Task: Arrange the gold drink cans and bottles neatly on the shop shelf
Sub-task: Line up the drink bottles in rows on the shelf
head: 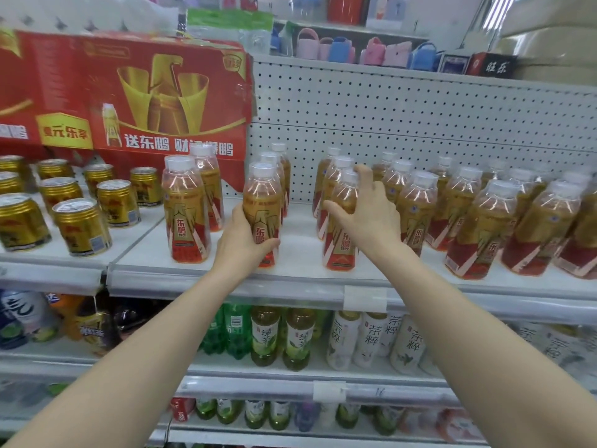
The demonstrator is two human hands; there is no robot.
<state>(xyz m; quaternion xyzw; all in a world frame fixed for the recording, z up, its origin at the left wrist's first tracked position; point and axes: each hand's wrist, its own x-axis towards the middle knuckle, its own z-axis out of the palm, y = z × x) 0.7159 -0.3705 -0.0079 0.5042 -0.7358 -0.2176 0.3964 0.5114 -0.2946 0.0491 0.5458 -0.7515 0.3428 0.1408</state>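
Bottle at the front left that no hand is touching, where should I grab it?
Take the bottle round its wide middle, from the front: it stands upright near the shelf edge, a second bottle stands close behind, and its top narrows.

The left forearm (pixel 155 344) and right forearm (pixel 452 318) are bare throughout. The left hand (pixel 240 244) and right hand (pixel 371 218) are bare.
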